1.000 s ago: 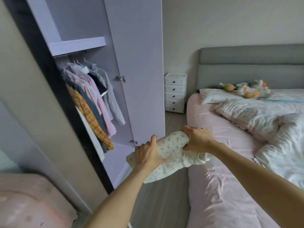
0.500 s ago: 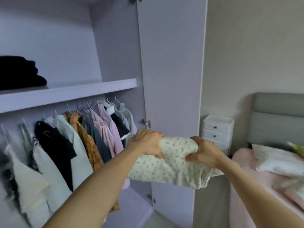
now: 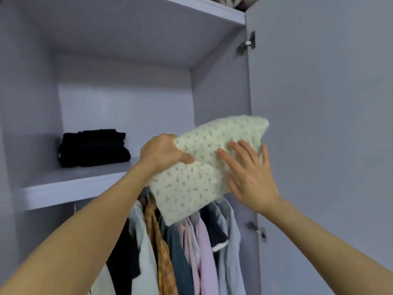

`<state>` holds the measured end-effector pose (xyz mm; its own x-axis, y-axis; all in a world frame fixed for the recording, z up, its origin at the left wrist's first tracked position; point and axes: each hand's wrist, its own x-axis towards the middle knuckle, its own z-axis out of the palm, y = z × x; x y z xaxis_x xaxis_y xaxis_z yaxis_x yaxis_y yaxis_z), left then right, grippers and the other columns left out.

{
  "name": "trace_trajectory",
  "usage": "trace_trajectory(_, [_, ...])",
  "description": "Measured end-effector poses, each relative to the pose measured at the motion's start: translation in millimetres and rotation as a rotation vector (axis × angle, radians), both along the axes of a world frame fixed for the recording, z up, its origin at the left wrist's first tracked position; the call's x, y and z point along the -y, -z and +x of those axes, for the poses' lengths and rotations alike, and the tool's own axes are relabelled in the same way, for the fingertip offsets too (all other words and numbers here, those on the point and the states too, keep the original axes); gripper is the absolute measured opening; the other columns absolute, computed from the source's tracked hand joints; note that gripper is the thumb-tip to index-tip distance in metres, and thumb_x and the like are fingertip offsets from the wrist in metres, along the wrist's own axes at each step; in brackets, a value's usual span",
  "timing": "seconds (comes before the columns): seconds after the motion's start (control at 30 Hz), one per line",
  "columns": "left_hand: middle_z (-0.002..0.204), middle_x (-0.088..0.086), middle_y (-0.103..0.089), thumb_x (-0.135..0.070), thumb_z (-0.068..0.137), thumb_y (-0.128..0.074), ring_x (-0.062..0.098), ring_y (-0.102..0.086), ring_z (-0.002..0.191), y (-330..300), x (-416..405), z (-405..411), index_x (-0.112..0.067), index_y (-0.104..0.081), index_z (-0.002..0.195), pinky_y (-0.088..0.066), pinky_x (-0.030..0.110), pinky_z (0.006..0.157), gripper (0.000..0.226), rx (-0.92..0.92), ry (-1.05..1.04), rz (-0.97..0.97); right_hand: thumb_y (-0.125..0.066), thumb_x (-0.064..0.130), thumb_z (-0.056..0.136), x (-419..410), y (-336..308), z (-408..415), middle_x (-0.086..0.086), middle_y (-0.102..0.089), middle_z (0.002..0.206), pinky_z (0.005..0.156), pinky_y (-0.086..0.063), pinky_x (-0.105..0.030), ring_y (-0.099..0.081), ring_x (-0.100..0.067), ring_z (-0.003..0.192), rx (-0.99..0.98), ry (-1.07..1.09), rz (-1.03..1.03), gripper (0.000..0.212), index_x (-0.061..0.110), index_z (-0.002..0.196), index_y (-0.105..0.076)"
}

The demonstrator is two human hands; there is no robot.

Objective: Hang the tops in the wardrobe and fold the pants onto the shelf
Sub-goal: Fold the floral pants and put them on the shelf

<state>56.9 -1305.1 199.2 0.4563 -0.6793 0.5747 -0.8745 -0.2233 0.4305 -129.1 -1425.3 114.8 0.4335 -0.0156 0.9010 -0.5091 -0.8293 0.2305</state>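
Folded cream pants with a small floral print (image 3: 197, 179) are held up in front of the wardrobe shelf (image 3: 70, 188), tilted with the far end raised toward the shelf's right part. My left hand (image 3: 163, 153) grips the pants' left edge, thumb on top. My right hand (image 3: 248, 175) lies flat against the pants' right side with its fingers spread. A stack of folded black pants (image 3: 93, 147) sits on the shelf at the left. Under the shelf hang several tops (image 3: 191, 248).
The open lilac wardrobe door (image 3: 319, 124) stands close on the right, with hinges at its inner edge. An upper shelf (image 3: 202, 7) caps the compartment and carries some items at the top edge. The wardrobe's side wall (image 3: 221, 92) bounds the shelf space on the right.
The pants have been raised from chest height to shelf height as the view turned up toward the wardrobe. My right hand has let go of its grip and now lies flat on the fabric.
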Motion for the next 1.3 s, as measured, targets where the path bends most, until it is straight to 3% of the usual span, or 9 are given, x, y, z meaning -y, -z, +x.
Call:
trace_trajectory(0.13, [0.088,0.0,-0.072,-0.032,0.05,-0.089,0.021,-0.069,0.081,-18.6,31.6,60.0,-0.017,-0.069,0.088,-0.056,0.038,0.079,0.045,-0.505,0.129,-0.262,-0.038,0.036,0.094,40.9,-31.1,68.6,-0.006,-0.012,0.156,0.112,-0.009,-0.06,-0.002,-0.029,0.144,-0.121,-0.12,0.226,0.054,0.029,0.146,-0.025])
trace_trajectory(0.4, [0.108,0.016,-0.065,-0.024,0.075,-0.076,0.032,-0.064,0.094,-29.0,147.6,200.0,0.001,-0.054,0.12,-0.054,0.04,0.082,0.056,-0.936,0.036,-0.358,-0.033,0.052,0.094,125.6,-86.8,232.2,0.0,-0.017,0.156,0.117,-0.013,-0.041,-0.006,-0.021,0.144,-0.399,-0.329,0.493,0.053,0.035,0.145,-0.026])
trace_trajectory(0.5, [0.097,0.015,-0.066,-0.042,0.087,-0.061,0.028,-0.066,0.08,-10.4,172.2,227.9,-0.002,-0.055,0.115,-0.057,0.031,0.059,0.049,-0.716,-0.188,0.1,-0.039,0.052,0.093,154.1,-71.1,270.4,-0.002,-0.025,0.153,0.116,-0.014,-0.035,-0.018,-0.021,0.142,-0.666,-0.33,0.533,0.057,0.032,0.145,-0.027])
trace_trajectory(0.6, [0.107,0.012,-0.063,-0.06,0.082,-0.057,0.022,-0.066,0.076,-10.9,177.2,249.5,-0.008,-0.049,0.124,-0.058,0.032,0.067,0.067,-0.494,-0.26,0.378,-0.041,0.05,0.094,183.7,-56.3,289.8,0.003,-0.012,0.157,0.118,-0.007,-0.035,-0.009,-0.017,0.144,-0.843,-0.265,0.533,0.059,0.039,0.147,-0.016])
trace_trajectory(0.77, [0.153,0.004,-0.013,-0.061,0.087,-0.047,0.029,-0.025,0.138,-12.2,193.1,276.7,-0.028,-0.011,0.148,-0.03,0.04,0.11,0.079,0.032,-0.334,0.474,-0.042,0.044,0.095,224.2,-66.2,320.2,0.01,-0.012,0.156,0.115,-0.006,-0.028,-0.011,-0.012,0.143,-0.935,-0.279,0.549,0.06,0.038,0.147,-0.012])
trace_trajectory(0.87, [0.155,-0.001,-0.018,-0.049,0.096,-0.039,0.02,-0.016,0.143,-9.2,202.9,284.9,-0.029,-0.022,0.147,-0.014,0.033,0.116,0.058,0.043,-0.189,0.544,-0.033,0.036,0.099,252.2,-74.7,343.3,0.004,-0.016,0.156,0.117,-0.011,-0.034,-0.015,-0.018,0.143,-1.021,-0.057,0.454,0.053,0.032,0.148,-0.014])
trace_trajectory(0.97, [0.148,-0.006,-0.035,-0.025,0.098,-0.043,0.011,-0.032,0.135,-10.1,206.8,291.0,-0.03,-0.037,0.141,-0.029,0.021,0.104,0.043,-0.236,-0.004,0.482,-0.034,0.023,0.098,276.3,-89.0,353.2,-0.007,-0.041,0.143,0.106,-0.035,-0.042,-0.039,-0.027,0.13,-0.915,0.252,0.434,0.042,0.019,0.139,-0.039])
trace_trajectory(1.07, [0.145,0.0,-0.042,0.0,0.09,-0.04,0.015,-0.041,0.13,-20.6,212.1,317.0,-0.02,-0.041,0.138,-0.034,0.021,0.103,0.053,-0.001,-0.176,0.447,-0.034,0.025,0.096,273.3,-98.9,367.7,-0.006,-0.05,0.135,0.097,-0.04,-0.037,-0.048,-0.027,0.12,-0.617,-0.004,0.455,0.04,0.019,0.134,-0.045])
trace_trajectory(1.3, [0.158,-0.003,0.013,-0.044,0.091,-0.048,0.021,0.005,0.146,0.6,234.9,363.1,-0.033,0.011,0.148,-0.011,0.045,0.117,0.082,0.359,-0.403,0.755,-0.03,0.042,0.098,270.6,-80.3,405.9,-0.003,-0.014,0.155,0.11,-0.025,-0.044,-0.023,-0.034,0.136,-0.986,-0.09,0.224,0.057,0.031,0.149,-0.008])
